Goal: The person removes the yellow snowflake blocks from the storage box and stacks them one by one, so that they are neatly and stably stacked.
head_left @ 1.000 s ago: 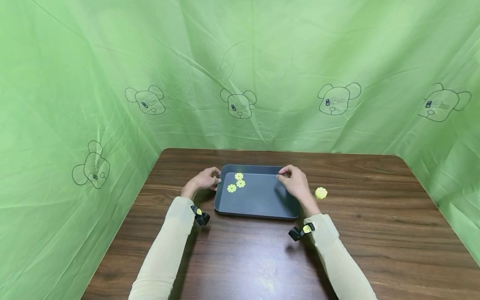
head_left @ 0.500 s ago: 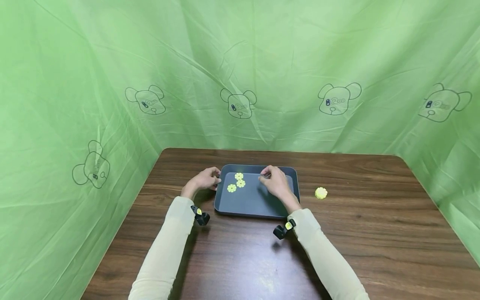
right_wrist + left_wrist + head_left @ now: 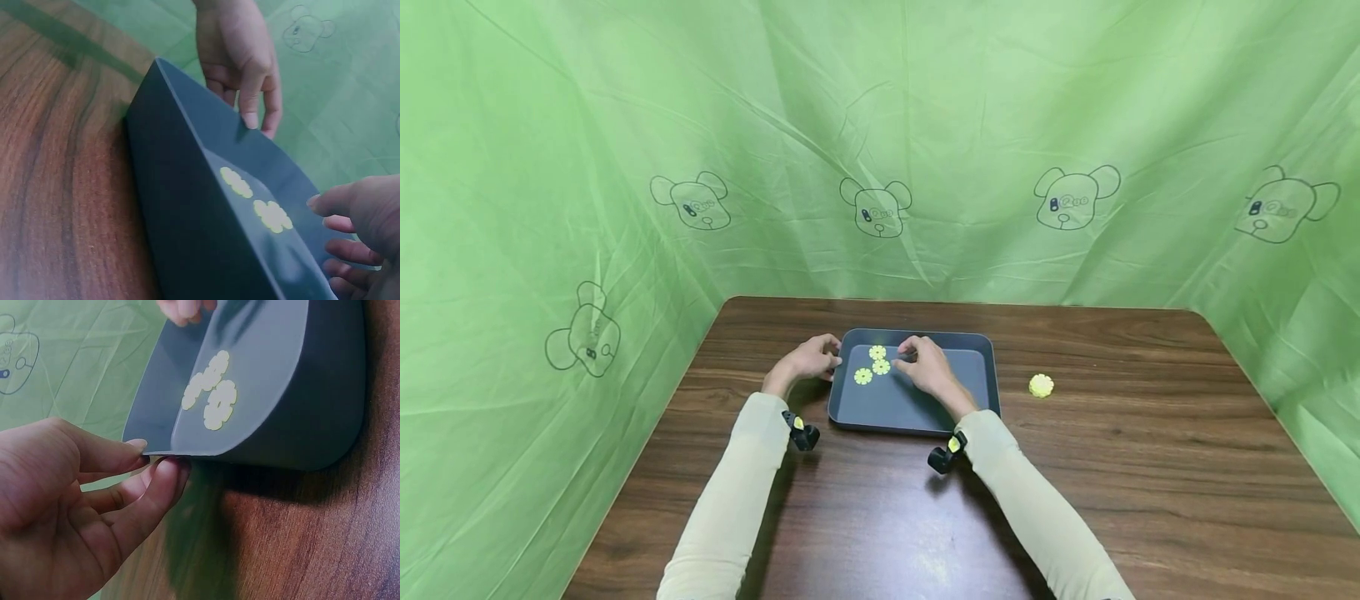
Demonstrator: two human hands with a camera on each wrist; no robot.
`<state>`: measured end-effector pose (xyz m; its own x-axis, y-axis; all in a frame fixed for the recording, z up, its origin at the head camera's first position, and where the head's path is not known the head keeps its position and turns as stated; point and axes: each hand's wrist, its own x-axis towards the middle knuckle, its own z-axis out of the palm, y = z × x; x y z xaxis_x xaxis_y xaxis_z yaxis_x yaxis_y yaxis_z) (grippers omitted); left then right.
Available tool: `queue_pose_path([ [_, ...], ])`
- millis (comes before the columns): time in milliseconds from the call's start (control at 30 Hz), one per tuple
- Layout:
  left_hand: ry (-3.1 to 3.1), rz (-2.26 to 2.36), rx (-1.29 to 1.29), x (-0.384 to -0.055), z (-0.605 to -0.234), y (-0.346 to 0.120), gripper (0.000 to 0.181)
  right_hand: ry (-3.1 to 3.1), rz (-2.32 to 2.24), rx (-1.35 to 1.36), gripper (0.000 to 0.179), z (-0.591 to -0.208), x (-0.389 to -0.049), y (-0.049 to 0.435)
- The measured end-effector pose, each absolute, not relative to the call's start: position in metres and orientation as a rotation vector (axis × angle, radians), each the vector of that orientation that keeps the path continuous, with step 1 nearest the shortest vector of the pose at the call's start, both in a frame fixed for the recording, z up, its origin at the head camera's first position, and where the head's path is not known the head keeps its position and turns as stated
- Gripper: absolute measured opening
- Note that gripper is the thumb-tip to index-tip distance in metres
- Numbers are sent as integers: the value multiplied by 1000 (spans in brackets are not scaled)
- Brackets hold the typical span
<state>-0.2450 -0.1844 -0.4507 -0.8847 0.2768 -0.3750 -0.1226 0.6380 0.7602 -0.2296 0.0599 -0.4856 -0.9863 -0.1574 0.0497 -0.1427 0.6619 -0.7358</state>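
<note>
My left hand (image 3: 81, 500) pinches the rim of a dark grey rectangular tray (image 3: 917, 408) at its left side, thumb above and fingers below. Inside the tray, toward the left, lie 3 flat yellow flower-shaped pieces (image 3: 863, 377), two of them close together near the back. Over the tray, just right of those pieces, hovers my right hand (image 3: 927, 367). Its fingers are loosely bent, with the thumb (image 3: 319, 201) apart and nothing seen between them. In the right wrist view, two yellow flower-shaped pieces (image 3: 272, 216) show beside the fingertips.
A yellow scalloped piece or small stack (image 3: 1041, 386) sits on the brown wooden table (image 3: 1150, 433), right of the tray. Green cloth (image 3: 880, 100) printed with bear heads hangs behind the table and along its sides.
My right hand has moved left across the tray, from its right side to near the yellow flower-shaped pieces. The left hand, the tray and the pieces have stayed in place.
</note>
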Motion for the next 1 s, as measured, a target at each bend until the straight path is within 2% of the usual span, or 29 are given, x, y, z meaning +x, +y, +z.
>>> queue_pose_path([
  [567, 2400, 1177, 119, -245, -453, -185, 36, 2931, -949, -378, 30, -496, -234, 40],
  [1000, 2383, 1193, 109, -245, -453, -185, 37, 2925, -872, -326, 33, -493, -233, 33],
])
